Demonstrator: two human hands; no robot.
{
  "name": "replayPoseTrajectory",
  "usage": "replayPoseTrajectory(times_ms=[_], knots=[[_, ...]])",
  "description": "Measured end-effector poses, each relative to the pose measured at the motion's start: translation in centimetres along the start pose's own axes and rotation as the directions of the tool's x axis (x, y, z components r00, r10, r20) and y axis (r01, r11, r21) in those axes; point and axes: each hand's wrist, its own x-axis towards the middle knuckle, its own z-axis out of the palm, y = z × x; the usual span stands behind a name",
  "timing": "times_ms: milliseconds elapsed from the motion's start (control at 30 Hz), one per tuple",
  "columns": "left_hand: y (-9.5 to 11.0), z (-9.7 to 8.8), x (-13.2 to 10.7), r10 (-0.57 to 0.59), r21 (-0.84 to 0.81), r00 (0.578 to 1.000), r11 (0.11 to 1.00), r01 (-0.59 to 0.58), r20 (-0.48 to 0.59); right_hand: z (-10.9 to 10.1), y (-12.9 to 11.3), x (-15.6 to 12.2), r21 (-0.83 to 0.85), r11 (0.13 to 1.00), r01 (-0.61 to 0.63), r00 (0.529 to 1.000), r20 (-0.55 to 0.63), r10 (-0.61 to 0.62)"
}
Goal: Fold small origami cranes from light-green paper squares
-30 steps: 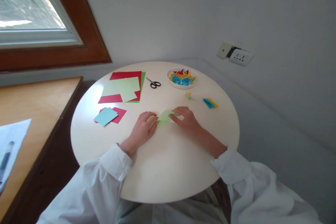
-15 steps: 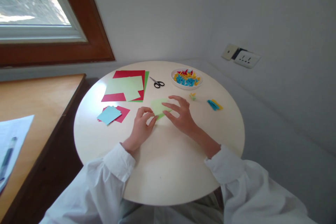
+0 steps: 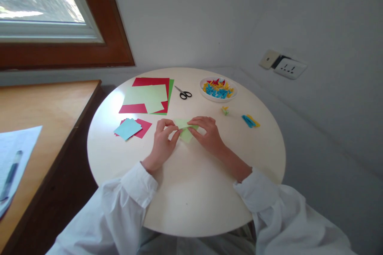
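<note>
Between my two hands, over the middle of the round white table [image 3: 191, 191], is a light green sheet of paper [image 3: 186, 135] with a crease or fold across it. My left hand [image 3: 165, 137] pinches its left corner between thumb and fingers. On the opposite side, my right hand [image 3: 208, 133] grips the right corner, thumb below and fingers above. Parts of the paper's edges are hidden behind my fingertips. A small folded yellow and green paper piece [image 3: 225, 110] lies beyond my right hand.
Scissors [image 3: 183, 93] lie near a white dish [image 3: 203, 95] of folded coloured paper pieces. Large red and green sheets [image 3: 145, 95] are at the back left, with blue and pink squares [image 3: 128, 128] nearer. Blue and yellow strips [image 3: 250, 121] rest at right. A wooden desk [image 3: 60, 107] stands left.
The green paper was lying flatter; now its sides are raised with a crease between my hands. My right fingers have come together onto its corner. The camera view has shifted slightly.
</note>
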Motion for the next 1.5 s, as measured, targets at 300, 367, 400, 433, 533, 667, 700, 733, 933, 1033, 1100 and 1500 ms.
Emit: replayPoseTrajectory(times_ms=[300, 367, 400, 433, 533, 667, 700, 733, 933, 1033, 1100, 1500], knots=[[0.3, -0.1, 0.2, -0.013, -0.008, 0.998, 1.0, 0.013, -0.06, -0.5, 0.6, -0.5, 0.093, 0.994, 0.051, 0.998, -0.042, -0.047], [0.3, -0.2, 0.1, 0.029, -0.001, 0.999, 1.0, -0.029, -0.038, -0.6, 0.4, -0.6, 0.086, 0.993, 0.083, 0.997, -0.011, -0.082], [0.3, -0.2, 0.1, 0.055, 0.001, 0.998, 0.998, -0.055, -0.025, -0.7, 0.2, -0.7, 0.083, 0.992, 0.096, 0.995, 0.0, -0.096], [0.3, -0.2, 0.1, 0.083, 0.001, 0.997, 0.997, -0.083, -0.01, -0.7, 0.0, -0.7, 0.08, 0.991, 0.105, 0.994, 0.005, -0.106], [0.4, -0.3, 0.2, 0.155, 0.006, 0.988, 0.988, -0.156, 0.025, -0.8, -0.4, -0.7, 0.067, 0.99, 0.123, 0.992, -0.009, -0.123], [0.5, -0.6, 0.4, 0.171, 0.016, 0.985, 0.985, -0.171, 0.022, -1.0, -0.7, -0.7, 0.056, 0.988, 0.142, 0.988, -0.068, -0.138], [0.6, -0.6, 0.4, 0.162, 0.017, 0.987, 0.987, -0.162, 0.013, -1.1, -0.6, -0.7, 0.053, 0.988, 0.144, 0.987, -0.083, -0.14], [0.6, -0.7, 0.4, 0.153, 0.017, 0.988, 0.988, -0.153, 0.004, -1.1, -0.5, -0.7, 0.05, 0.988, 0.144, 0.986, -0.096, -0.139], [0.4, -0.6, 0.4, 0.136, 0.014, 0.991, 0.991, -0.136, -0.017, -1.4, 0.2, -0.9, 0.012, 0.991, 0.132, 0.982, -0.136, -0.13], [0.4, -0.4, 0.3, 0.141, 0.023, 0.99, 0.99, -0.141, -0.025, -1.4, -0.1, -1.0, -0.032, 0.984, 0.173, 0.975, -0.137, -0.175], [0.6, -0.3, 0.3, 0.16, 0.029, 0.987, 0.987, -0.159, -0.029, -1.4, -0.7, -1.0, -0.065, 0.975, 0.215, 0.968, -0.119, -0.221], [1.5, -1.3, 0.6, 0.241, 0.037, 0.97, 0.97, -0.24, -0.023, -1.2, -2.6, -0.4, -0.17, 0.915, 0.365, 0.917, -0.102, -0.385]])
